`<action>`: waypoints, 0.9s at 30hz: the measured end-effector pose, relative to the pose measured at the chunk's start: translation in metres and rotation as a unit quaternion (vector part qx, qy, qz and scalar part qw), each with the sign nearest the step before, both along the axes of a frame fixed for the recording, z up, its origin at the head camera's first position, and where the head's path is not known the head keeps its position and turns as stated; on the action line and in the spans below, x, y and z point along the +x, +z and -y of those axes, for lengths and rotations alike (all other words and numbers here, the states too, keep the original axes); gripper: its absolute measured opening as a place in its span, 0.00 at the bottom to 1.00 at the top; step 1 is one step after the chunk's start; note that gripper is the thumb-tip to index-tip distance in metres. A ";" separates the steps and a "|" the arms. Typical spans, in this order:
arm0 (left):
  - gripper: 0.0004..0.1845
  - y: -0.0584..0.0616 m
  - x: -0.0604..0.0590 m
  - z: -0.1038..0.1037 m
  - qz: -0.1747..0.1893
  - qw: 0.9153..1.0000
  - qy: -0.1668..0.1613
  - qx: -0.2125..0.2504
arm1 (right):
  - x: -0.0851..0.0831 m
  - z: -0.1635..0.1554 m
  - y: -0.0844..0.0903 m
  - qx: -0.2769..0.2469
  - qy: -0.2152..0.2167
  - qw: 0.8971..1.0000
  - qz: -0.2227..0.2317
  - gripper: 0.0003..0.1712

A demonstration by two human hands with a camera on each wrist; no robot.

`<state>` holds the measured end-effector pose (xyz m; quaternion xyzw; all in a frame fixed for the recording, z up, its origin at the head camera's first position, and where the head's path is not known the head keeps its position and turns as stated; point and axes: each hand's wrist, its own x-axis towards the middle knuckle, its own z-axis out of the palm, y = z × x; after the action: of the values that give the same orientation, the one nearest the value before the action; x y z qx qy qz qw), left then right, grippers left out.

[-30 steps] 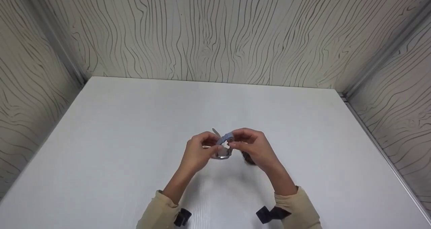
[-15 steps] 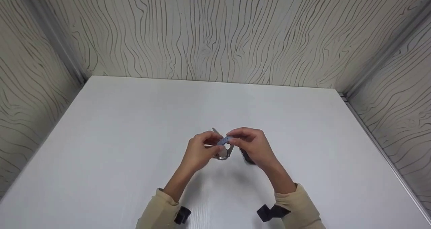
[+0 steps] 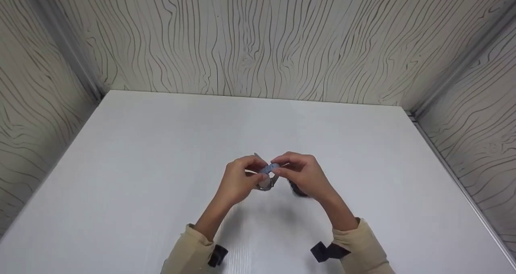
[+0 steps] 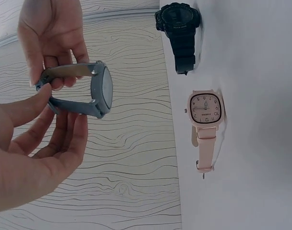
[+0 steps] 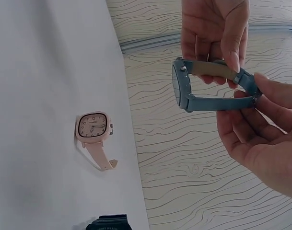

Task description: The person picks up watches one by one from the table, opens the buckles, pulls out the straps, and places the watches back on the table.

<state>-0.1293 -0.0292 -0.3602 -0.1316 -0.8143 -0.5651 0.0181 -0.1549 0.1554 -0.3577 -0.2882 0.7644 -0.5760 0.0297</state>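
Observation:
Both hands hold a blue-grey watch (image 3: 267, 176) a little above the white table (image 3: 161, 153). My left hand (image 3: 253, 172) pinches one strap end between thumb and fingers; the left wrist view shows this close up, with the left hand (image 4: 50, 109) on the blue-grey watch (image 4: 99, 91). My right hand (image 3: 282, 167) pinches the looped strap ends from the other side. In the right wrist view the right hand (image 5: 249, 101) holds the strap of the blue-grey watch (image 5: 184, 88), whose face points away from the hands.
A pink watch (image 4: 205, 111) (image 5: 92, 127) with a square face lies flat on the table. A black watch (image 4: 178, 25) (image 5: 107, 223) lies beside it, partly hidden behind my right hand in the head view (image 3: 297, 190). Wood-grain walls (image 3: 258, 44) enclose the table on three sides.
The fingertips of both hands have drawn slightly closer together over the strap. The watch stays at the same spot above the table.

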 end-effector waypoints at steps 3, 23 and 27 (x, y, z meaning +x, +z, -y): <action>0.08 0.000 0.000 0.002 0.004 1.000 -0.014 0.008 | 0.000 0.000 0.001 -0.003 0.003 1.000 -0.004 0.09; 0.07 -0.002 0.001 0.004 0.017 0.999 -0.023 0.025 | 0.001 0.001 0.000 0.000 -0.008 1.000 -0.001 0.08; 0.07 -0.002 0.001 0.004 0.015 0.999 -0.018 0.024 | 0.001 0.000 0.001 0.006 0.000 1.000 0.003 0.09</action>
<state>-0.1280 -0.0331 -0.3626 -0.1370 -0.7982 -0.5866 -0.0007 -0.1542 0.1557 -0.3570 -0.2863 0.7674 -0.5727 0.0341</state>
